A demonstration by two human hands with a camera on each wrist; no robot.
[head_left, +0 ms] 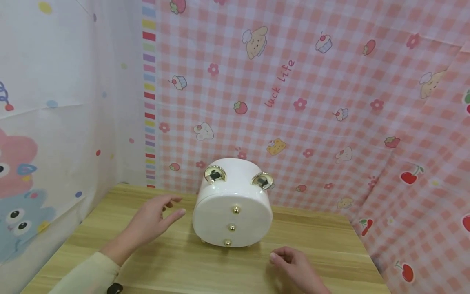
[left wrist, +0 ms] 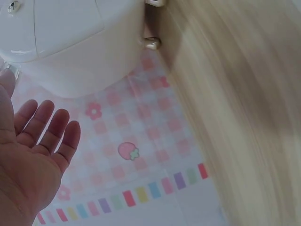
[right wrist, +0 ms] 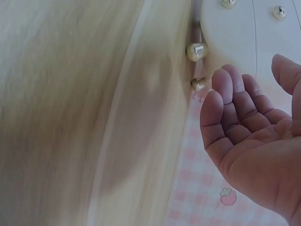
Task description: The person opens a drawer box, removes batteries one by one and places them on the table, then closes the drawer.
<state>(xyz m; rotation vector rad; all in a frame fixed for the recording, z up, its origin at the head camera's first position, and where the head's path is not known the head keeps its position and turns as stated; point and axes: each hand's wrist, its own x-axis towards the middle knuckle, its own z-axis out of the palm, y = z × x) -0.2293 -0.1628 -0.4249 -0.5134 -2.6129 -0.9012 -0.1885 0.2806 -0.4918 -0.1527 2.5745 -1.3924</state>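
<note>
A glossy white, rounded box [head_left: 216, 220] stands upright on the wooden table, with three gold knobs [head_left: 232, 227] in a column down its front. Two gold-rimmed, ear-like rings [head_left: 215, 174] sit on its top, and small gold feet [right wrist: 197, 52] show under it in the right wrist view. To the box's left, my left hand [head_left: 152, 216] hovers with loosely bent fingers and thumb apart, touching nothing. My right hand [head_left: 295, 265] is in front of the box's right side, palm turned inward, fingers slightly curved and holding nothing. Both wrist views show bare palms.
The light wood table [head_left: 165, 265] reaches back to a pink checked cloth [head_left: 227, 85] hung behind the box. More checked cloth hangs on the right, and a white cartoon-printed cloth [head_left: 73, 134] on the left. Something black [head_left: 115, 288] is at the left sleeve.
</note>
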